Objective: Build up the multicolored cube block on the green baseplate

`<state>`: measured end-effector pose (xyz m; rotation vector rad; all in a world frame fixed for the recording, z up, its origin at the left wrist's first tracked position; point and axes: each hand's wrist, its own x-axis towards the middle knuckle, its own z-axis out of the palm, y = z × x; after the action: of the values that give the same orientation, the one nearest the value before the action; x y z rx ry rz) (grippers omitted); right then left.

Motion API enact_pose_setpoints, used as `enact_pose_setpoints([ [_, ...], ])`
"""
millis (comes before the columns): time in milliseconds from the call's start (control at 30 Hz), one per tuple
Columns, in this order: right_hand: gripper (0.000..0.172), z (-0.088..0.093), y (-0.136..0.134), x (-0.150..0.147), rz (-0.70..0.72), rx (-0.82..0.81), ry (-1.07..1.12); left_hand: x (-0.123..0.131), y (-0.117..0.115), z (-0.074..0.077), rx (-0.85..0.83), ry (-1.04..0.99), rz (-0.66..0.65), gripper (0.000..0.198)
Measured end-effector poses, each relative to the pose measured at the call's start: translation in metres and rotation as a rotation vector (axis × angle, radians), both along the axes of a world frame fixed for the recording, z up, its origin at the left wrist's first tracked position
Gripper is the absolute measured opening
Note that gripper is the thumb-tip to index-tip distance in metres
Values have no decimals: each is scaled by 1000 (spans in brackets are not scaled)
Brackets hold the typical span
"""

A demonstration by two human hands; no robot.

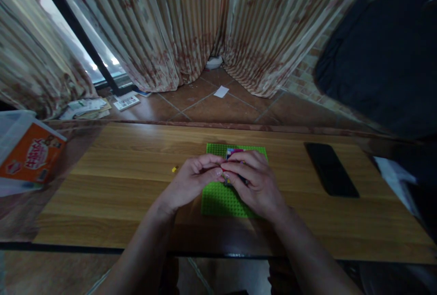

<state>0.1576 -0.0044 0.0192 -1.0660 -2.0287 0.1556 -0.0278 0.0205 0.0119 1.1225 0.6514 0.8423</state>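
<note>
Both hands meet over a green studded baseplate (221, 201) on the wooden table. The fingertips of my left hand (193, 176) are pinched together at its upper middle. My right hand (254, 179) comes in from the other side, its fingers curled and pressed close to the left fingertips. A small red piece (223, 167) shows between them, mostly covered by fingers. Just behind the fingers, a small multicoloured brick build (234, 151) stands on the baseplate, partly hidden by my right hand. A tiny yellow piece (175, 169) lies on the table left of my left hand.
A black phone (331, 170) lies on the table (112, 185) at the right. A clear plastic tub with an orange label (32, 151) stands at the far left. Papers (87, 107) lie on the floor before striped curtains (153, 31). Dark fabric (382, 53) hangs at the right.
</note>
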Motion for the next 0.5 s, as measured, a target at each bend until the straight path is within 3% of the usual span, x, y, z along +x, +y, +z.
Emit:
enact_pose_setpoints([
  [500, 9, 3, -3, -1, 26, -43, 43, -2, 2, -3, -57, -4, 111, 19],
])
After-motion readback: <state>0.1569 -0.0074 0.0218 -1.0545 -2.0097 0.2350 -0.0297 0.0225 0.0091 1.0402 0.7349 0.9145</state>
